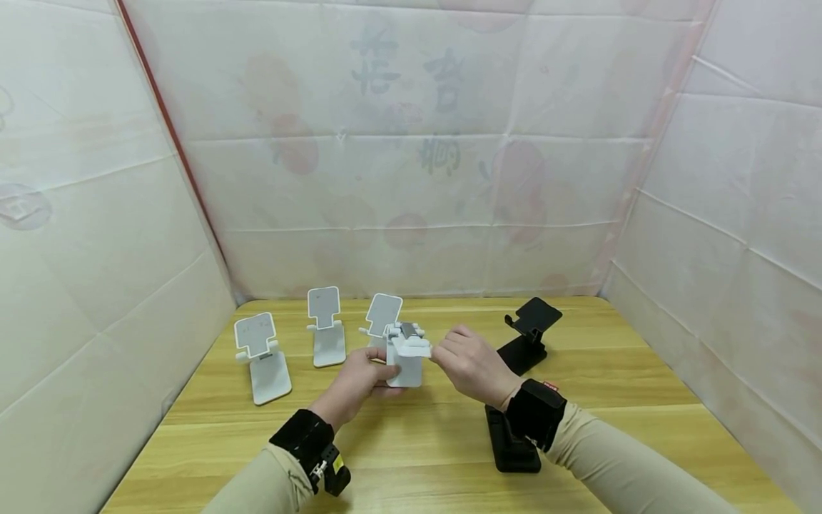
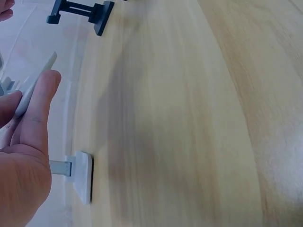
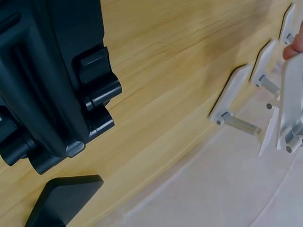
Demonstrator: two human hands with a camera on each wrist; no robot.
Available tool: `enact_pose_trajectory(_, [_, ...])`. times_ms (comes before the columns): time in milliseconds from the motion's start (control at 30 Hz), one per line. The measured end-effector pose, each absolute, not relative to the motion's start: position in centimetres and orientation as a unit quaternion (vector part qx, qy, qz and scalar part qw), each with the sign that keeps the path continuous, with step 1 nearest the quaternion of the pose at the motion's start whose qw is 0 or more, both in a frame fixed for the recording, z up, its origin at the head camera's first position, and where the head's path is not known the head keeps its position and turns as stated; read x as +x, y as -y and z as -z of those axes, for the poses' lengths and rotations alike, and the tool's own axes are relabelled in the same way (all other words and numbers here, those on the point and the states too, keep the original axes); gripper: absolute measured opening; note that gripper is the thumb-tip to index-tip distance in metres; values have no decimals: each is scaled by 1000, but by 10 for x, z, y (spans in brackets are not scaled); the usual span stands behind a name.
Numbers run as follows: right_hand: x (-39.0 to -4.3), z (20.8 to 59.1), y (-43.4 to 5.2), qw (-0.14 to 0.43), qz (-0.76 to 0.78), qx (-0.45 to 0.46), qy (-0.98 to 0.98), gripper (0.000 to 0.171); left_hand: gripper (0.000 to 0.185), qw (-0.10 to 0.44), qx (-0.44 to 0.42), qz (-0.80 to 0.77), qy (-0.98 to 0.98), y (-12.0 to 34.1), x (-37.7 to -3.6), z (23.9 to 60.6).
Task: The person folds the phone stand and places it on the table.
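A white phone stand (image 1: pixel 406 368) is held up above the table, between both hands. My left hand (image 1: pixel 359 382) grips its flat base, thumb on the near face and fingers behind; the left wrist view shows this base (image 2: pixel 35 87) edge-on between the thumb and fingers of that hand (image 2: pixel 28 142). At the right edge of the stand's tilted upper plate, my right hand (image 1: pixel 472 364) pinches with curled fingers. Its fingertips are partly hidden in the head view. In the right wrist view the held stand (image 3: pixel 292 99) appears at the right edge.
White phone stands stand unfolded at the left (image 1: pixel 270 375), back left (image 1: pixel 329 346) and behind the held one (image 1: pixel 384 314). An unfolded black stand (image 1: pixel 529 335) is at the back right. A folded black stand (image 1: pixel 510 446) lies under my right wrist. Pale sheeting (image 1: pixel 411 178) walls the wooden table (image 1: pixel 411 442).
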State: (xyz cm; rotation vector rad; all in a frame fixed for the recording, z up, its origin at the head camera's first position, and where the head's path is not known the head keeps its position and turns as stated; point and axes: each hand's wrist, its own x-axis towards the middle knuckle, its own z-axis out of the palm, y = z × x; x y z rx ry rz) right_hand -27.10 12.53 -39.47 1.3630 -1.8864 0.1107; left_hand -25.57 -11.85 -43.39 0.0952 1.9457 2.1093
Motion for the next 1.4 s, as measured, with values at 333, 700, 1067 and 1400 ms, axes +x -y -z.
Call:
enact_pose_trajectory(333, [-270,394,-126,405,-8,541,737,32,38,150,63,-754,-637,119,-256,428])
enact_pose_trajectory(700, [-270,395,-126,411,11,550,727,38,72,165,94,-760,-622,122,-256,425])
enact_pose_trajectory(1067, [-268,398,-128,414,56,560,716,31,65,169,85,-775,-603,119,-255,424])
enact_pose_trajectory(1400, [-264,399,-128,411,53,552,724,36,58,176,94,-775,-600,118,-255,424])
